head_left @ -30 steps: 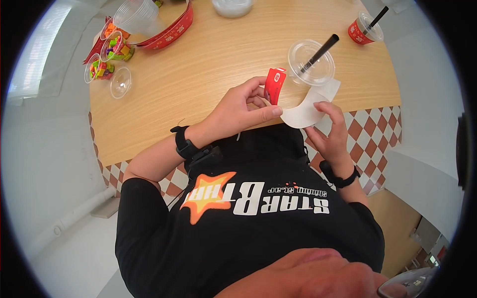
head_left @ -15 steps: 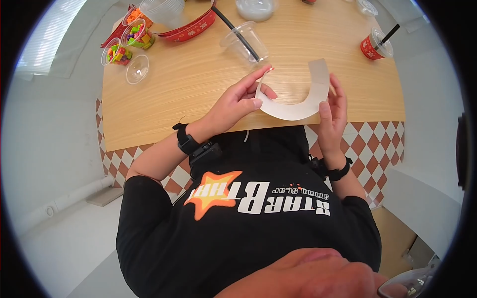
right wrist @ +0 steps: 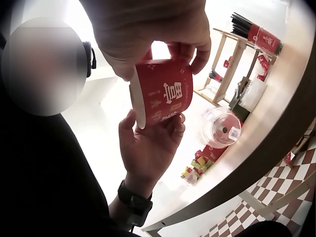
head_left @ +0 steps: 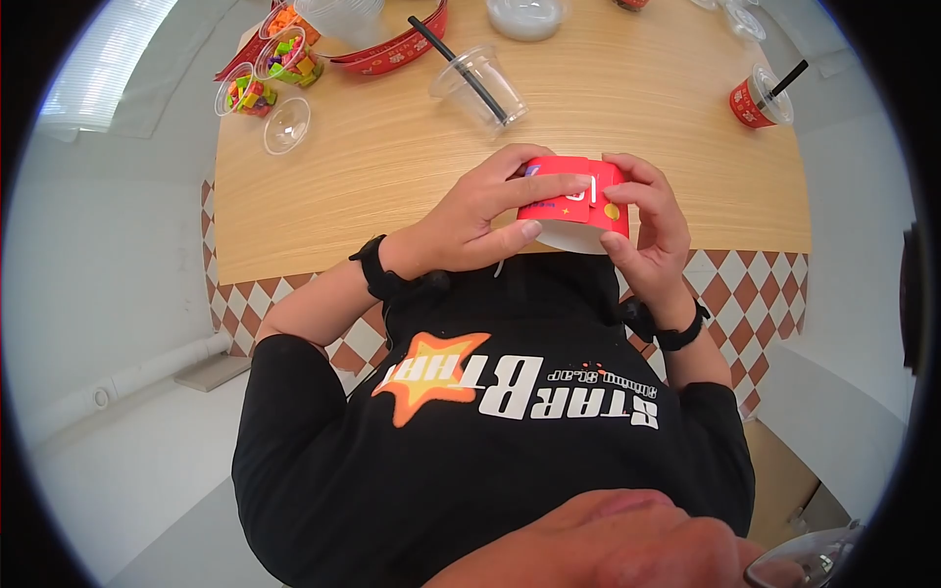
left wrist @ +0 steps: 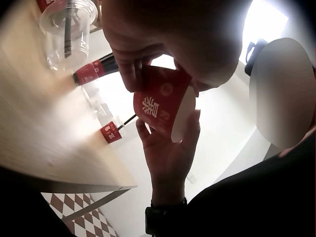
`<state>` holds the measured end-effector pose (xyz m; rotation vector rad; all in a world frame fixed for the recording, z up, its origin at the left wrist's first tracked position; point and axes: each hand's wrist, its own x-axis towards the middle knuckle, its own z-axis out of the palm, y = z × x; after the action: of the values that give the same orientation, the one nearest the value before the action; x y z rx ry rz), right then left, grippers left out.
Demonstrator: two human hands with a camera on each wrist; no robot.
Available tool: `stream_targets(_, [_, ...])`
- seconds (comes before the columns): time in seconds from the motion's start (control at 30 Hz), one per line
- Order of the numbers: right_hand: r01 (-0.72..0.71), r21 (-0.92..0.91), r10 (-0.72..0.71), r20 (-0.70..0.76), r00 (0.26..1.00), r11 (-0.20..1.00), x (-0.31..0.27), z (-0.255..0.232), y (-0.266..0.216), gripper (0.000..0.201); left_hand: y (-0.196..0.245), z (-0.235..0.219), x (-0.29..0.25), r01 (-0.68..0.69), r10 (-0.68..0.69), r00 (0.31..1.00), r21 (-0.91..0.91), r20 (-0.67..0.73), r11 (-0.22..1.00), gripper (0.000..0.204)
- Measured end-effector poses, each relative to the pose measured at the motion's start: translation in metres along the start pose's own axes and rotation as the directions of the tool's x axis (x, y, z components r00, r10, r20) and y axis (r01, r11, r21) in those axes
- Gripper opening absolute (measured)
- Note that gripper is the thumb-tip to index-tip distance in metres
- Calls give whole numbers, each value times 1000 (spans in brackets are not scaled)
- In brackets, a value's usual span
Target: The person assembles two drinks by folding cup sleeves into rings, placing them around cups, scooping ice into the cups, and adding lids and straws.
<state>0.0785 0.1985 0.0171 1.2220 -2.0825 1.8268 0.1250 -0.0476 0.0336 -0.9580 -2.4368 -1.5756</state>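
Between both hands, above the table's near edge, a red paper cup sleeve (head_left: 569, 201) is curved into a ring, its white inside showing at the near rim. The left hand (head_left: 475, 211) grips its left side, thumb at the lower edge and index finger laid across the overlapping ends. On the other side the right hand (head_left: 657, 220) pinches the sleeve between thumb and fingers. White lettering shows on the sleeve's other face (left wrist: 158, 101) in the left wrist view. Beyond the hands stands a clear plastic cup (head_left: 482, 88) with a black straw.
At the back left, a red container (head_left: 392, 54) holds stacked clear cups, beside cups of coloured blocks (head_left: 289, 61). A clear dome lid (head_left: 287, 127) lies nearer. A red-sleeved cup (head_left: 753, 106) with a straw stands far right, and a clear round container (head_left: 526, 18) at the back.
The sleeve went from an open, white-side-up curve to a closed ring with red outside. Both hands drew together on it. The clear cup, earlier beside the right hand, now stands farther left.
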Motion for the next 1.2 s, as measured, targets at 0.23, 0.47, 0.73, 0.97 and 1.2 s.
stream_targets(0.23, [3, 102, -1, -22, 1000, 995, 2, 7, 5, 47, 4, -6, 2, 6, -6, 1000, 30, -10, 1000, 52])
stream_targets(0.47, [-7, 227, 9, -9, 1000, 974, 6, 18, 3, 50, 2, -5, 6, -72, 73, 997, 24, -25, 997, 53])
stream_targets(0.73, [6, 131, -12, 46, 999, 991, 14, 12, 2, 49, 2, -9, 4, -28, 28, 1000, 47, -1, 999, 55])
stream_targets(0.97, [-75, 221, 88, -50, 995, 972, 14, 22, 3, 40, 11, -2, 11, 28, 3, 994, 285, -110, 958, 44])
stream_targets(1.2, [-255, -196, 280, 110, 954, 947, 39, 12, -5, 22, 26, -16, 32, 369, -370, 926, 411, -81, 833, 29])
